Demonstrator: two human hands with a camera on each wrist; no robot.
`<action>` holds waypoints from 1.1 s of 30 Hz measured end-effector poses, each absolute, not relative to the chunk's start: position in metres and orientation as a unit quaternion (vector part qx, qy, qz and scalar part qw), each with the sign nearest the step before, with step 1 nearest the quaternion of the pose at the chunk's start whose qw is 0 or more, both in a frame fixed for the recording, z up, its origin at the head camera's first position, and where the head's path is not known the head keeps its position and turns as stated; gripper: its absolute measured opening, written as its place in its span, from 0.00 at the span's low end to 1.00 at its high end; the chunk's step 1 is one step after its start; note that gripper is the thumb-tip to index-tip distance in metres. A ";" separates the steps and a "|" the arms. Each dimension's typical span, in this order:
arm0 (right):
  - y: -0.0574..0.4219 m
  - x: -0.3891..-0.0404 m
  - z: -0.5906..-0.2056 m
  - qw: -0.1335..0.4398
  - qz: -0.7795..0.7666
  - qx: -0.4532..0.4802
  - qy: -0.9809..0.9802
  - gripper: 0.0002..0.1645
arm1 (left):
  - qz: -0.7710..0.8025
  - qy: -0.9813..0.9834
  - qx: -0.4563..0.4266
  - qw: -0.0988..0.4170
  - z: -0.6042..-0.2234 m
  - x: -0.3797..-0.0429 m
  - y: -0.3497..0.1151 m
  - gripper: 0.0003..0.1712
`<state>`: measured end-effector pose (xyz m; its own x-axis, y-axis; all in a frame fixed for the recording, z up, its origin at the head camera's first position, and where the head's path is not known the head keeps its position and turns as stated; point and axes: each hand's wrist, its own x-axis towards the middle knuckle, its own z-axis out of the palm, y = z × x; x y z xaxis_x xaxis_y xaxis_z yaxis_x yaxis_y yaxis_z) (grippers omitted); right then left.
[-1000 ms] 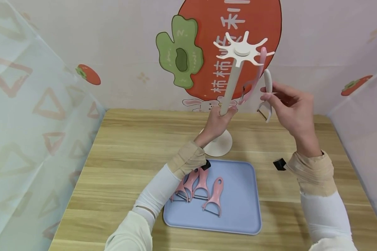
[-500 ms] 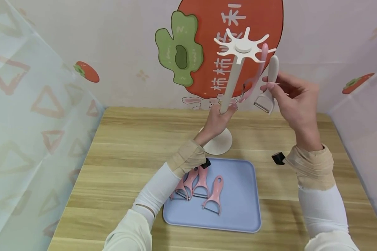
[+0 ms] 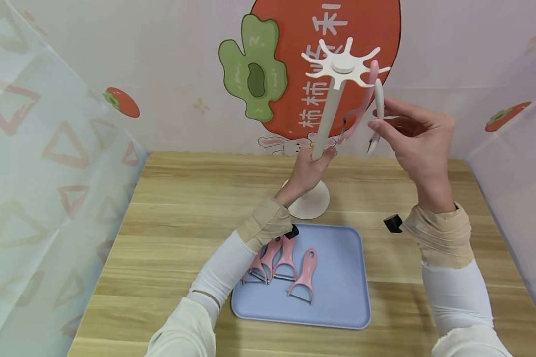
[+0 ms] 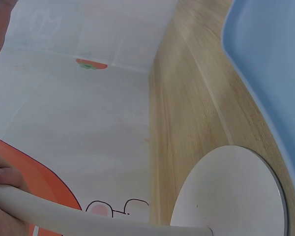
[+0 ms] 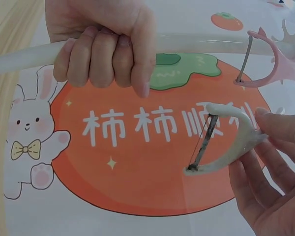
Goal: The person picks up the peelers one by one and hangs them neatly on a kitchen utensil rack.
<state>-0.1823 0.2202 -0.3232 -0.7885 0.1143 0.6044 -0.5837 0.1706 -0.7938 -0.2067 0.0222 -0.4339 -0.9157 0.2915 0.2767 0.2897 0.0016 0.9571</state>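
My left hand (image 3: 308,171) grips the white pole of a rack (image 3: 328,116) whose top spreads into several curved hooks (image 3: 343,65). In the right wrist view, the left hand's fingers (image 5: 103,54) curl round that pole. A pink peeler (image 3: 362,106) hangs from a hook on the rack's right side. Just right of it, my right hand (image 3: 422,141) pinches a white peeler (image 3: 378,106), handle up, seen nearly edge-on in the head view. Its blade (image 5: 201,142) shows in the right wrist view, apart from the pink peeler.
A blue tray (image 3: 339,297) lies on the wooden table (image 3: 174,213) with several pink peelers (image 3: 304,277), some partly hidden by the left forearm. The rack's round white base (image 3: 312,201) stands behind the tray. A printed backdrop (image 3: 174,74) rises at the back.
The white peeler has risen a little, then shifted left toward the hooks and turned edge-on to the head view. The left hand stays on the pole.
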 end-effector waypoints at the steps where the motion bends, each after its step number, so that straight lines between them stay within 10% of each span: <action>1: 0.221 -0.182 -0.324 0.283 0.619 0.168 -0.713 0.21 | 0.675 0.708 0.205 0.001 -0.434 -0.207 0.022 0.30; 33: 0.216 -0.178 -0.311 0.282 0.697 0.187 -0.632 0.18 | 0.684 0.699 0.209 -0.001 -0.436 -0.207 0.022 0.30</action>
<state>-0.1780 0.2163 -0.3111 -0.7713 0.1568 0.6168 -0.6291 -0.0409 -0.7762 -0.2068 0.0223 -0.4359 -0.9129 0.2899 0.2873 0.2935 -0.0229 0.9557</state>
